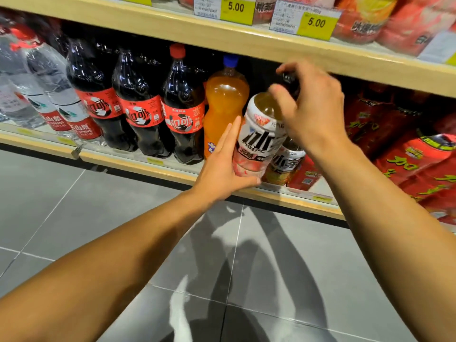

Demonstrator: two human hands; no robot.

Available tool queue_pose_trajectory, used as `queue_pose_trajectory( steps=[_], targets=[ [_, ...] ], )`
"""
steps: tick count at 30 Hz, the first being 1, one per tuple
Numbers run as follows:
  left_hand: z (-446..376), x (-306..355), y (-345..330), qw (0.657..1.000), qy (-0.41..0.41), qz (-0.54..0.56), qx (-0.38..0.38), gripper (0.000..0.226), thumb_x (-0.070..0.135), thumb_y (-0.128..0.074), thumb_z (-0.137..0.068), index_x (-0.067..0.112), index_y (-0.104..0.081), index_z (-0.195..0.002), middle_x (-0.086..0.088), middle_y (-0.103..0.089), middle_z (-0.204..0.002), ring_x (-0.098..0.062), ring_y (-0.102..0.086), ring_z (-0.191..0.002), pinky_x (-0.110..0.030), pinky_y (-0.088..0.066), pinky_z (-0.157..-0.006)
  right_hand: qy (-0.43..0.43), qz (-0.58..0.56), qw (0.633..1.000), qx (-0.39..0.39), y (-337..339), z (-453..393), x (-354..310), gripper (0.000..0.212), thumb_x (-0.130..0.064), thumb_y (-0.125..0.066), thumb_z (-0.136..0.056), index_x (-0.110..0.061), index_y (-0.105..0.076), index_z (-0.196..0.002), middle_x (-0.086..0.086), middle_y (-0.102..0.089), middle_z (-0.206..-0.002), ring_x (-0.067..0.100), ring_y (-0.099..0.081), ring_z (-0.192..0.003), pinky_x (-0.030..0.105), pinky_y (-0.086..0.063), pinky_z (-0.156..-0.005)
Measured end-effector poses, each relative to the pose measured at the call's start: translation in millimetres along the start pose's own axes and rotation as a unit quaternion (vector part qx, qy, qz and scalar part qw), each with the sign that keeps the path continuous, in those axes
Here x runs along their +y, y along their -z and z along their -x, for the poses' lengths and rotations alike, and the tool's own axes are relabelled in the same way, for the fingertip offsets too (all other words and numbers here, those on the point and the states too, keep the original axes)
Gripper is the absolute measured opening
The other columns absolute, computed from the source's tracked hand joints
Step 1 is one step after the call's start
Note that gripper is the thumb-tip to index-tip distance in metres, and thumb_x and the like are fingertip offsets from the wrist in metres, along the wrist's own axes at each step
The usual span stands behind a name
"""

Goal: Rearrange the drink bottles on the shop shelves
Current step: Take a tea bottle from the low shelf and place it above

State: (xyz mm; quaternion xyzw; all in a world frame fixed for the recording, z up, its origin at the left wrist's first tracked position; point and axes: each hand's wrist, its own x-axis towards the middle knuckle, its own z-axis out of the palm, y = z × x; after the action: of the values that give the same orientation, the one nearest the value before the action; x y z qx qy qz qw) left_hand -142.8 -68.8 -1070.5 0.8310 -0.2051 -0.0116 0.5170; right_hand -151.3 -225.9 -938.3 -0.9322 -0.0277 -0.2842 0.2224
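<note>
A tea bottle [259,139] with a white label and amber liquid leans at the lower shelf's front, tilted to the right. My right hand [311,107] grips its neck and dark cap from above. My left hand [222,166] cups its base, thumb curled under the bottom and fingers lying along its left side. Directly left stands an orange soda bottle [225,104] with a blue cap. A second tea bottle [286,164] of the same kind stands behind and to the right, partly hidden.
Three cola bottles [182,114] with red labels stand left of the orange soda, then water bottles [56,99]. Red drink packs [399,144] fill the right side. The wooden shelf edge [153,166] runs below; the upper shelf [222,38] with yellow price tags hangs close above.
</note>
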Motion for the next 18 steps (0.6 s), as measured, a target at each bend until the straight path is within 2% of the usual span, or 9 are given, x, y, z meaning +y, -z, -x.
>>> queue_pose_trajectory(
  steps=[1,3,4,6,8,10,12,15,18],
  targets=[
    [2.7,3.5,-0.8,1.000,0.001,0.021,0.001,0.129,0.034,-0.091,-0.066,0.042,0.000,-0.157,0.010,-0.030,-0.160,-0.008,-0.033,-0.145,-0.040,-0.042,-0.113,-0.010,-0.002,1.000,0.006,8.2,-0.7,-6.9,0.034,-0.041,-0.057,-0.094,-0.022,-0.061,-0.122,0.001,-0.066,-0.119,0.024,-0.057,-0.113,0.032,-0.038,-0.087],
    [9.3,12.8,-1.9,0.999,0.003,0.049,0.012,0.125,0.028,-0.092,-0.066,0.042,-0.007,-0.156,0.014,-0.047,-0.148,-0.001,-0.049,-0.131,-0.023,-0.048,-0.103,-0.028,-0.008,1.000,0.008,19.4,0.8,-17.4,0.033,-0.043,-0.057,-0.094,-0.025,-0.061,-0.120,-0.003,-0.067,-0.117,0.020,-0.058,-0.110,0.028,-0.035,-0.082],
    [12.5,17.9,-2.0,0.998,0.002,0.061,0.023,0.121,0.027,-0.092,-0.067,0.041,-0.011,-0.156,0.017,-0.052,-0.142,0.002,-0.053,-0.125,-0.014,-0.048,-0.098,-0.034,-0.021,0.999,0.015,21.9,2.2,-21.1,0.032,-0.043,-0.059,-0.093,-0.025,-0.062,-0.119,-0.005,-0.068,-0.115,0.019,-0.059,-0.107,0.027,-0.038,-0.082],
    [16.8,26.5,-2.0,0.996,-0.008,0.080,0.040,0.114,0.026,-0.092,-0.068,0.040,-0.020,-0.155,0.019,-0.057,-0.136,0.007,-0.055,-0.120,-0.007,-0.046,-0.092,-0.051,-0.055,0.996,0.044,26.5,4.2,-25.0,0.032,-0.043,-0.061,-0.090,-0.026,-0.064,-0.117,-0.009,-0.069,-0.110,0.016,-0.062,-0.104,0.033,-0.047,-0.090],
    [18.9,33.6,-1.4,0.995,-0.017,0.089,0.050,0.111,0.023,-0.093,-0.068,0.037,-0.025,-0.154,0.018,-0.058,-0.134,0.008,-0.055,-0.119,-0.009,-0.046,-0.092,-0.068,-0.091,0.991,0.065,30.5,6.5,-24.6,0.038,-0.042,-0.064,-0.088,-0.024,-0.063,-0.121,-0.014,-0.066,-0.107,0.011,-0.060,-0.104,0.033,-0.047,-0.094],
    [18.8,41.0,0.1,0.993,-0.016,0.093,0.070,0.108,0.021,-0.092,-0.067,0.035,-0.029,-0.153,0.016,-0.061,-0.132,0.005,-0.058,-0.117,-0.018,-0.050,-0.096,-0.079,-0.150,0.984,0.057,34.2,11.6,-24.2,0.054,-0.042,-0.068,-0.084,-0.022,-0.054,-0.133,-0.016,-0.060,-0.112,0.008,-0.058,-0.110,0.028,-0.046,-0.097],
    [15.9,48.6,1.8,0.991,-0.013,0.096,0.096,0.107,0.020,-0.092,-0.066,0.038,-0.031,-0.152,0.016,-0.065,-0.124,0.003,-0.061,-0.112,-0.029,-0.053,-0.098,-0.069,-0.183,0.981,0.016,34.9,21.3,-25.3,0.079,-0.042,-0.074,-0.079,-0.024,-0.038,-0.147,-0.009,-0.058,-0.127,0.012,-0.056,-0.119,0.027,-0.045,-0.100],
    [8.6,60.7,-0.3,0.989,-0.003,0.089,0.115,0.115,0.025,-0.094,-0.062,0.045,-0.026,-0.152,0.026,-0.066,-0.115,0.007,-0.061,-0.109,-0.032,-0.054,-0.098,-0.055,-0.164,0.985,-0.018,27.9,35.7,-27.2,0.112,-0.042,-0.083,-0.070,-0.023,-0.013,-0.156,0.001,-0.037,-0.152,0.015,-0.044,-0.133,0.024,-0.038,-0.102],
    [4.4,70.6,-7.9,0.989,-0.015,0.092,0.112,0.120,0.027,-0.094,-0.062,0.046,-0.019,-0.154,0.026,-0.063,-0.120,0.004,-0.059,-0.113,-0.038,-0.055,-0.098,-0.066,-0.145,0.987,0.033,26.5,42.2,-28.4,0.115,-0.039,-0.086,-0.067,-0.022,-0.013,-0.155,0.003,-0.028,-0.154,0.014,-0.042,-0.130,0.021,-0.037,-0.095]
  ],
)
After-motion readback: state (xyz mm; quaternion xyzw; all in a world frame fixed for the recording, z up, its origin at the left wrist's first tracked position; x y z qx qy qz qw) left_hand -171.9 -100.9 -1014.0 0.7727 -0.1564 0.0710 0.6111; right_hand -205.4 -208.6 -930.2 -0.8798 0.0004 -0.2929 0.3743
